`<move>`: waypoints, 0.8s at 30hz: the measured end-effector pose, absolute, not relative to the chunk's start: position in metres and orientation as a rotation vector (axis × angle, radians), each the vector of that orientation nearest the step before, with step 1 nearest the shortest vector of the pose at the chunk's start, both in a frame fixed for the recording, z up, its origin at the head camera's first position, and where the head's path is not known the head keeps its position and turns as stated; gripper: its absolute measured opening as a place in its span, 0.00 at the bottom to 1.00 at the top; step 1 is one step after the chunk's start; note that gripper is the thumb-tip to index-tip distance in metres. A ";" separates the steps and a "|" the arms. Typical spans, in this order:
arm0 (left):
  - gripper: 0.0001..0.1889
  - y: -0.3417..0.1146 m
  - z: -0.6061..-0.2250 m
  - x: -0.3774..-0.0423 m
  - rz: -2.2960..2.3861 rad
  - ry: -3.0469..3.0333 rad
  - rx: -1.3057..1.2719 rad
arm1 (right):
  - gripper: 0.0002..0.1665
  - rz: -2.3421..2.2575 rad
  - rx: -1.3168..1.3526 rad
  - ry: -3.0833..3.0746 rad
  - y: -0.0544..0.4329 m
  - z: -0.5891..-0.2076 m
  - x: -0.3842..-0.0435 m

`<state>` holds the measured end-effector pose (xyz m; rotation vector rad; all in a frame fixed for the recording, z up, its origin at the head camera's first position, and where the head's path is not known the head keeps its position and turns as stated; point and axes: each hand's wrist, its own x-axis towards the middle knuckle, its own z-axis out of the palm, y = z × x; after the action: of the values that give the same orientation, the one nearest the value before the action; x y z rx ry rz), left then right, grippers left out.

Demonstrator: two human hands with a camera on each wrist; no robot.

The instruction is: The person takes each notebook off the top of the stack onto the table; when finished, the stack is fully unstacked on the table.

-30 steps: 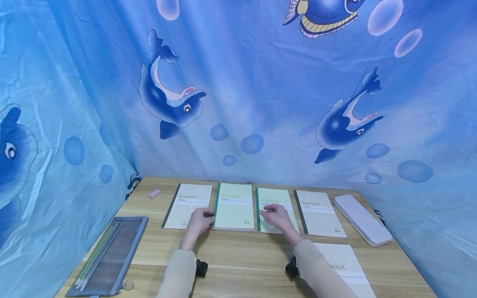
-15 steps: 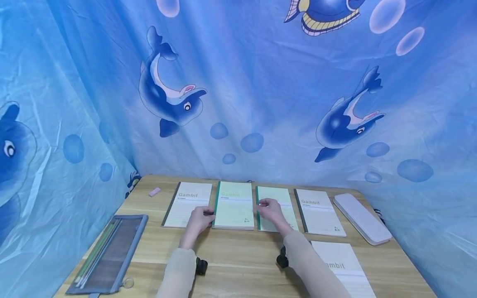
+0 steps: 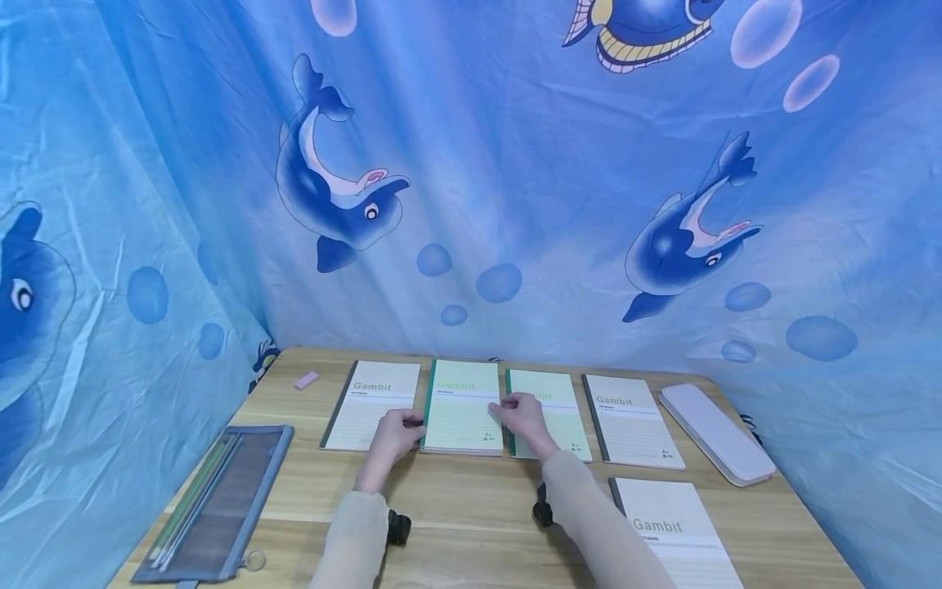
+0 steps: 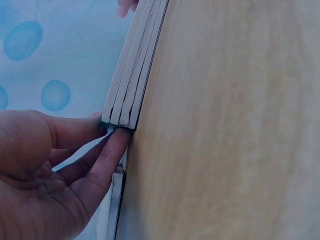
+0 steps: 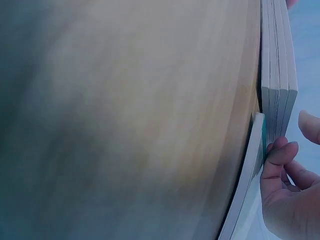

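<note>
A stack of several notebooks (image 3: 462, 411), topped by a pale green one with a green spine, lies between my hands. At its left, my left hand (image 3: 393, 435) touches the spine; the left wrist view shows thumb and fingertips against the stacked spines (image 4: 118, 117). My right hand (image 3: 522, 417) reaches over another pale green notebook (image 3: 553, 388) to the stack's right side. In the right wrist view, fingertips (image 5: 285, 150) bend against the page edges (image 5: 280, 112), while the thumb (image 5: 311, 126) stands apart above. White notebooks lie left (image 3: 375, 401) and right (image 3: 639, 429) in the same row.
Another white notebook (image 3: 677, 544) lies nearer on the right, partly behind the right sleeve. A pale lavender case (image 3: 714, 433) lies at the right edge. A mesh pencil pouch (image 3: 221, 499) lies at the left and a pink eraser (image 3: 306, 380) at the back left of the wooden table (image 3: 471, 515).
My right hand has moved left, from over the right green notebook to the stack's right edge. More of the near white notebook shows. The left hand has stayed at the spine.
</note>
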<state>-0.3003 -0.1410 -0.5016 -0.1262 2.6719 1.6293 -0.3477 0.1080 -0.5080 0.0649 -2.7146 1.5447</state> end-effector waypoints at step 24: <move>0.16 -0.141 -0.501 -0.299 1.632 2.667 -0.125 | 0.24 1.349 0.049 -2.730 0.090 -0.507 -0.349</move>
<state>-0.2993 -0.1408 -0.5005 -0.1248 2.6671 1.6319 -0.3494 0.0900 -0.5065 0.0493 -2.7301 1.3488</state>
